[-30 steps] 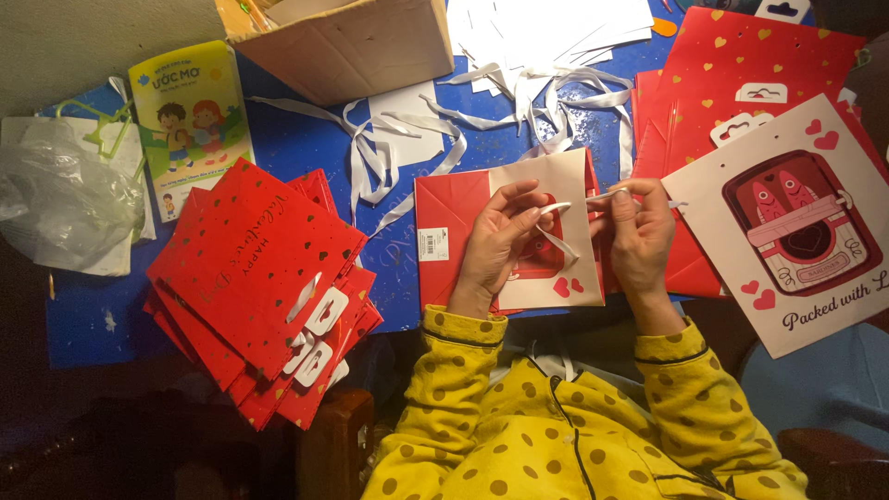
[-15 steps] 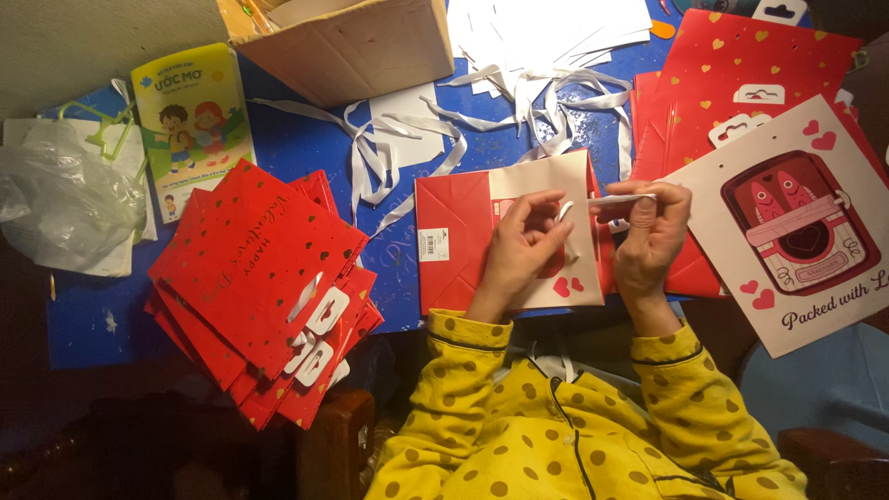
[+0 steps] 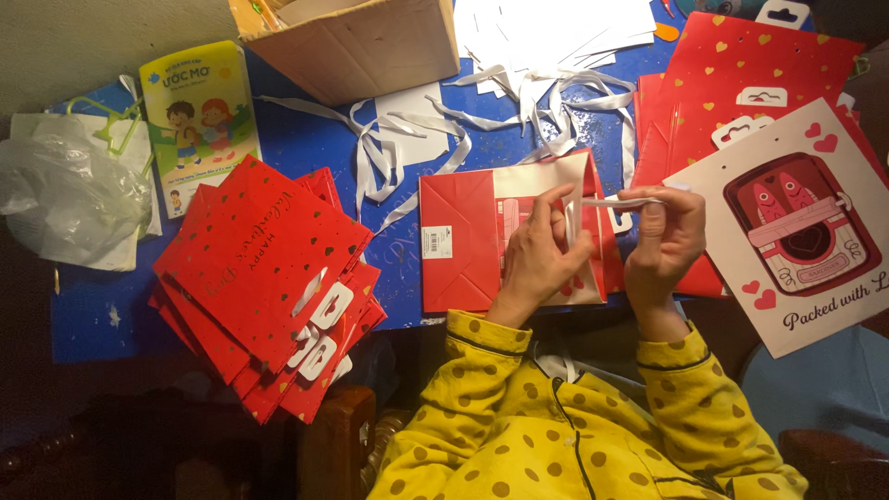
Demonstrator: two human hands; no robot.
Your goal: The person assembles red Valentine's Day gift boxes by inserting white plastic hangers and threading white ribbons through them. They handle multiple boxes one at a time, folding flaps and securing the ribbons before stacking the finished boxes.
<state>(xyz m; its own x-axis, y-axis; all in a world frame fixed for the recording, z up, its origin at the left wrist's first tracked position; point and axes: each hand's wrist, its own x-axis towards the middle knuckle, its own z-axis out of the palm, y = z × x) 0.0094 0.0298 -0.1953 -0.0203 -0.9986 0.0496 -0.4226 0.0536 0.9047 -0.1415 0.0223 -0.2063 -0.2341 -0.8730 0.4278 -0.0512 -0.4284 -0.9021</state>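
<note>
Ribbon, white, thin, is stretching roughly horizontal between both hands, just above the right edge of a flat red gift bag.

Head view:
- Bag is lying on its side on blue table, centre of frame, bottom fold w/ small white label facing left, pale printed front panel facing up.
- L hand is resting on bag's front, fingers pinching ribbon's left end near bag's top edge; grasping, not loose.
- R hand is sitting just right of bag, thumb + fingers closed on ribbon's right end; grasping too.
- Both sleeves yellow w/ brown dots.
- Stack of red gift bags w/ gold hearts is fanning out left of the bag, near, not touching it.
- More loose white ribbons are lying tangled above bag, beside cardboard box at top.
- White card w/ red tin picture is lying far right, over more red bags.
- Clear plastic bag + yellow-green booklet are sitting at far left, well apart from hands.
</note>
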